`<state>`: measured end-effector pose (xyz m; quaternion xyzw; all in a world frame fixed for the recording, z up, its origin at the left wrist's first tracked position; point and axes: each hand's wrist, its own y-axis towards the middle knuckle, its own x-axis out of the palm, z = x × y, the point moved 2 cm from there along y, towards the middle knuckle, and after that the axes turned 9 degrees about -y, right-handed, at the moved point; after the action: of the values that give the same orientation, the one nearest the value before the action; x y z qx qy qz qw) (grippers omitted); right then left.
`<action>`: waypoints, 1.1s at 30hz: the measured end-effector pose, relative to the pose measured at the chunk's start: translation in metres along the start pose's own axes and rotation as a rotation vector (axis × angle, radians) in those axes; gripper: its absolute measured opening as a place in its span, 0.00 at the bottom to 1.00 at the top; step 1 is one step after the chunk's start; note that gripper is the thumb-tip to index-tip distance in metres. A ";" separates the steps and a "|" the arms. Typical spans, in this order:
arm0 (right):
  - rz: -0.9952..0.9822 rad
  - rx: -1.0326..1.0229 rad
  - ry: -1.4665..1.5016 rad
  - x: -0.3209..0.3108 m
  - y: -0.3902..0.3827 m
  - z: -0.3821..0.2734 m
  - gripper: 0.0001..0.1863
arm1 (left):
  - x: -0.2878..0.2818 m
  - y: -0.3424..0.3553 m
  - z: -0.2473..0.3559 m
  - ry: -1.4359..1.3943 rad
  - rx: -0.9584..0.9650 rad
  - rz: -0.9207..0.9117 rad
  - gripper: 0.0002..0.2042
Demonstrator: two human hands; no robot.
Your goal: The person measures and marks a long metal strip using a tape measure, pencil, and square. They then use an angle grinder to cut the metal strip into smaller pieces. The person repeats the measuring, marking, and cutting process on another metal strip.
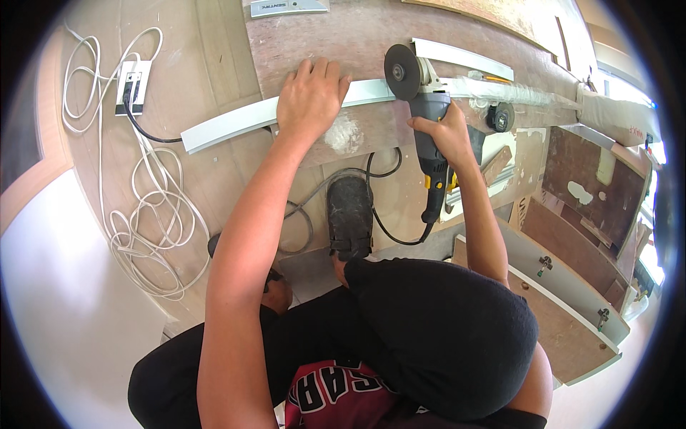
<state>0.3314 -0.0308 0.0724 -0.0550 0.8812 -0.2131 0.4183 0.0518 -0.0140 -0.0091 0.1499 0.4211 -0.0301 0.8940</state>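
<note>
My left hand [311,100] lies over a long white trim strip [229,125] on a wooden board [286,46], fingers curled across it and holding it. My right hand [446,132] grips the grey-and-black angle grinder [429,154], whose dark disc [400,71] is right at the strip; whether it touches cannot be told. A black cable loops down from the grinder's handle. Behind it lie another white strip [464,57] and a thin yellow item [498,79]. A black tape measure [500,118] sits just right of my right hand.
A white extension cord [164,200] lies coiled at left beside a power socket box [132,87]. My black-shod foot [349,211] is below the board. A wrapped roll [614,114] and stacked wooden panels [564,307] with hinges are at right. A metal level [286,7] lies at the top.
</note>
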 end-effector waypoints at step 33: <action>0.021 0.007 -0.027 0.001 -0.037 0.003 0.26 | -0.008 -0.003 0.002 0.069 -0.031 -0.062 0.16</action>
<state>0.3303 -0.0653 0.0850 -0.0470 0.8752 -0.2111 0.4327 0.0476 -0.0181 -0.0027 0.1238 0.4565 -0.0461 0.8798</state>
